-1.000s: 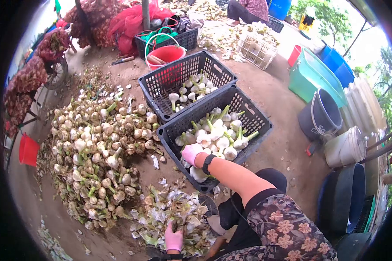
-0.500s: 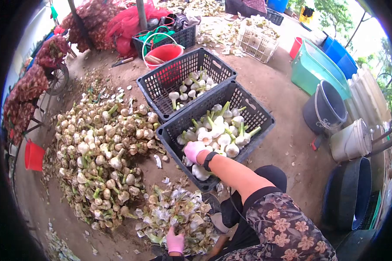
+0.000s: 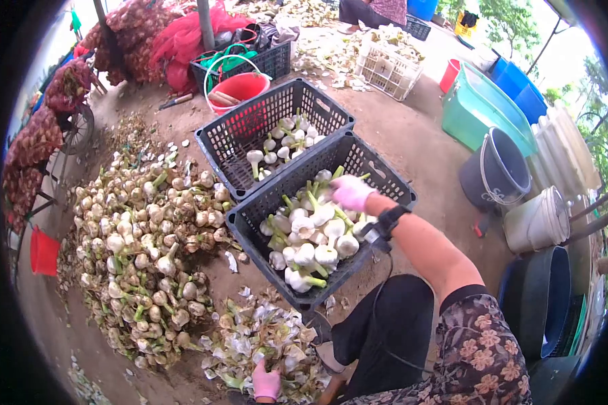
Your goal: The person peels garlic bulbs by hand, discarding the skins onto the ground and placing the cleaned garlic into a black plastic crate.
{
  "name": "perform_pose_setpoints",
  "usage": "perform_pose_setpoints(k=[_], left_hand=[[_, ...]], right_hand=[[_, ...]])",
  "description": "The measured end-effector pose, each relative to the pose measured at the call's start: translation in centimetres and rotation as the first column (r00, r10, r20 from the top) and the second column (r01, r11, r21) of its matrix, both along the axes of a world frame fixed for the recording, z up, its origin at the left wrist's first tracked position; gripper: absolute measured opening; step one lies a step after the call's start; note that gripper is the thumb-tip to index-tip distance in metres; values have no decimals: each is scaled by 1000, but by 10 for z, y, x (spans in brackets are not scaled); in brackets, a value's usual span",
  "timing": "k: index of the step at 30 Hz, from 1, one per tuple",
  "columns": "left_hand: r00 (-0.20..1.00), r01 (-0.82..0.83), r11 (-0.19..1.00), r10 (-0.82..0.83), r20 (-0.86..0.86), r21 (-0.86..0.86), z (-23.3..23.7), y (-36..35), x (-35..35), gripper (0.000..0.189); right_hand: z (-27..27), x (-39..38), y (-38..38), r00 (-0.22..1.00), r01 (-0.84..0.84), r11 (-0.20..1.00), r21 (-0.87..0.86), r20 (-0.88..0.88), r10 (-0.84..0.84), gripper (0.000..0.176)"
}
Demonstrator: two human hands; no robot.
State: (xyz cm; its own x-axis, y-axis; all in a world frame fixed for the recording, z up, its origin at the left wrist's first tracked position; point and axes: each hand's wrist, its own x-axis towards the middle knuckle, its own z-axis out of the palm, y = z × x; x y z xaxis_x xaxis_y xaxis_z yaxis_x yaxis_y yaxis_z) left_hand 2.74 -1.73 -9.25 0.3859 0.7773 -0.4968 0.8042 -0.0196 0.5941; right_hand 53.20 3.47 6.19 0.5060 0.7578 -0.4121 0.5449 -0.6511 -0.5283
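Observation:
My right hand (image 3: 352, 192), in a pink glove, reaches over the near black crate (image 3: 263, 273) and touches the cleaned garlic bulbs (image 3: 305, 226) at its right side; its fingertips blur against the garlic. Low in the view my left hand (image 3: 266, 379), also gloved in pink, rests by the pile of peeled skins (image 3: 284, 337), thumb raised; what its fingers hold, if anything, is hidden. A large heap of untrimmed garlic (image 3: 142, 250) lies to the left. Behind the near crate, a second black crate (image 3: 213, 158) holds more clean bulbs.
A red bucket (image 3: 240, 88) stands behind the crates. To the right are a dark bucket (image 3: 496, 169), a white bucket (image 3: 537, 219) and a green tub (image 3: 490, 111). A white crate (image 3: 388, 71) and a seated person (image 3: 378, 12) are at the back.
My right hand has moved from the near crate's left part to its right side, uncovering bulbs there. The whole view has shifted slightly. My left hand stays by the skins.

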Motion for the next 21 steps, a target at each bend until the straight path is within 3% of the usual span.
perform_pose_setpoints(k=[2,4,6,8,10,13,14,15,18,21], left_hand=[[998,14,999,-12,56,-53,-1,1,-1,53],[996,62,996,-67,-64,-67,-15,-4,-10,50],[991,56,995,-65,-117,-86,-6,-2,-7,40],[993,-96,962,112,49,-255,-3,-1,-6,37],[992,-106,962,121,42,-250,-9,0,-10,36],[989,-120,954,138,45,-274,-10,3,-9,35],[996,-90,971,85,-33,-221,1,4,-1,35],[993,-49,984,30,-114,-173,6,5,3,35],[993,-74,970,50,-109,-231,4,4,5,39],[994,-88,959,69,-82,-270,9,7,12,39]], right_hand=[[-51,55,-19,933,51,999,-8,356,-45,31],[-90,82,-35,851,136,985,106,496,-171,26],[-106,92,-34,850,137,986,94,499,-166,27],[-117,98,-26,849,136,987,83,503,-159,29],[-123,100,-14,873,113,987,-113,486,-45,40],[-118,102,6,944,258,934,-247,269,-190,58],[-118,105,14,947,305,912,-274,189,-260,65],[-120,105,19,949,300,912,-280,187,-255,65],[-111,101,32,967,175,945,-277,231,-111,57],[-139,116,30,963,184,922,-342,252,-98,49]])
